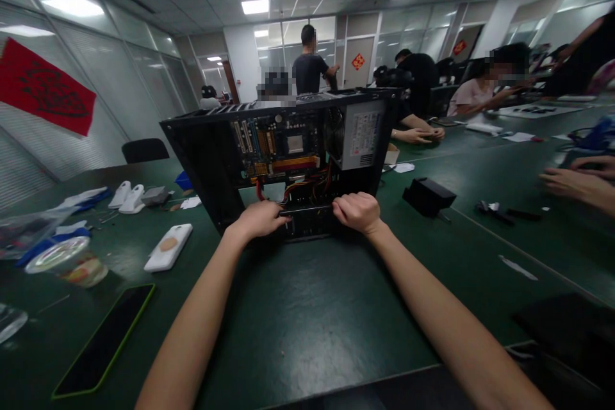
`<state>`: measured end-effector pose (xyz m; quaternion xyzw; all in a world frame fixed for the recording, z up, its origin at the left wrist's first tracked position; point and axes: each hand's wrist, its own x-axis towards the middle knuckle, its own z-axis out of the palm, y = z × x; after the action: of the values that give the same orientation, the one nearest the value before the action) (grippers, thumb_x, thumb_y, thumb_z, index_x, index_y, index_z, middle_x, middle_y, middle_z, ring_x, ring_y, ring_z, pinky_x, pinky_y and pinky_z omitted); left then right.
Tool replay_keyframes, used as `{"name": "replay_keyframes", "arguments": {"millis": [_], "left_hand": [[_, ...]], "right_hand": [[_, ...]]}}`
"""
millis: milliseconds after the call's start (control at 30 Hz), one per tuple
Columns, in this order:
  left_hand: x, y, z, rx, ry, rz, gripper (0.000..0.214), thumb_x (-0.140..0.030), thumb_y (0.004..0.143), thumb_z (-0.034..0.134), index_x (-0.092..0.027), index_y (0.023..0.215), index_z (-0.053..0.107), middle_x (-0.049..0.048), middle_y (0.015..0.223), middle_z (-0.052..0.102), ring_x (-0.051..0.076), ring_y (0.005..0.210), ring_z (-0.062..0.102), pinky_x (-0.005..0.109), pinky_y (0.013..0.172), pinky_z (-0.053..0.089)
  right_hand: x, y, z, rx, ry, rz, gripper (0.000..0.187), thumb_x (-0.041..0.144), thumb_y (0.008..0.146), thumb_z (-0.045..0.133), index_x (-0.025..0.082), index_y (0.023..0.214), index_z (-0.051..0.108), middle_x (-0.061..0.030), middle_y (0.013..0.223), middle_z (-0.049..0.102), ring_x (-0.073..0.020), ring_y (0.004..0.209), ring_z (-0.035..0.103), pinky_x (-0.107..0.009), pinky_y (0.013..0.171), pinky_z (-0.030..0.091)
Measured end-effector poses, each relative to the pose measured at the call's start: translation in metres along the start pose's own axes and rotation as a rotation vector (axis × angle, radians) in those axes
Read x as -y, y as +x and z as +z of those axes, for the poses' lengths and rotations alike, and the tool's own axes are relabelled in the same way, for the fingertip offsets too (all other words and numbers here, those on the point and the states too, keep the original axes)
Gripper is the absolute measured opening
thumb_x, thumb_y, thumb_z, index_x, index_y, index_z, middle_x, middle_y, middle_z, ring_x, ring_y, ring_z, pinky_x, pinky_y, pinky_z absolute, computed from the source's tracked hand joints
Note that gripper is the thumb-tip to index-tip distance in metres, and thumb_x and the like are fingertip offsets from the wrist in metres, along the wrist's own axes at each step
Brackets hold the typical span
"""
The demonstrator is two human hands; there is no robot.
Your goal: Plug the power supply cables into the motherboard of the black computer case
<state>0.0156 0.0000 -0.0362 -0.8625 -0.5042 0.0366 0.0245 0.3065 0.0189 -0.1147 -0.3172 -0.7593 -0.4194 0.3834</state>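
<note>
An open black computer case (211,160) stands on the green table (307,314), its side off, showing a motherboard (283,147) and a grey power supply (361,134). Both my hands reach into its lower front. My left hand (259,219) curls its fingers over a black drive unit (307,221) at the case's bottom edge. My right hand (356,211) is closed in a fist on the same unit's right end. Red and orange cables (298,187) hang just above the unit.
A white phone case (169,246), a phone with a green rim (103,339) and a lidded cup (67,261) lie to the left. A small black box (428,196) sits on the right. Another person's hands (579,179) rest at the far right; other people work behind.
</note>
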Motion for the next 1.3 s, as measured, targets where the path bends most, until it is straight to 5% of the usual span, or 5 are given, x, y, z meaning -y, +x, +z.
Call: {"name": "replay_keyframes", "arguments": {"millis": [367,733,1300], "left_hand": [[-0.008,0.003,0.001,-0.028,0.018,-0.069,0.040,-0.050,0.098,0.050,-0.018,0.108,0.073,0.0143,0.108,0.075,0.030,0.096,0.071,0.033,0.078,0.053],[-0.015,0.000,-0.002,-0.021,0.132,-0.100,0.033,-0.039,0.085,0.068,-0.014,0.106,0.072,0.0175,0.106,0.074,0.034,0.094,0.072,0.037,0.074,0.055],[-0.023,-0.010,-0.004,-0.011,0.113,-0.132,0.030,-0.033,0.084,0.070,-0.012,0.105,0.072,0.0187,0.108,0.073,0.035,0.097,0.072,0.040,0.078,0.058]], "right_hand": [[-0.003,-0.002,0.005,0.149,0.151,0.139,0.039,0.026,0.099,0.048,0.017,0.066,0.065,-0.0036,0.062,0.065,-0.0131,0.057,0.049,-0.033,0.064,0.028],[-0.001,0.000,-0.010,0.173,0.232,0.134,0.030,0.022,0.099,0.049,0.014,0.086,0.075,-0.0065,0.079,0.076,-0.0161,0.066,0.061,-0.034,0.069,0.036],[0.002,0.006,-0.025,0.220,0.264,0.125,0.030,0.021,0.100,0.049,0.014,0.085,0.074,-0.0079,0.081,0.077,-0.0164,0.064,0.062,-0.034,0.068,0.036]]}}
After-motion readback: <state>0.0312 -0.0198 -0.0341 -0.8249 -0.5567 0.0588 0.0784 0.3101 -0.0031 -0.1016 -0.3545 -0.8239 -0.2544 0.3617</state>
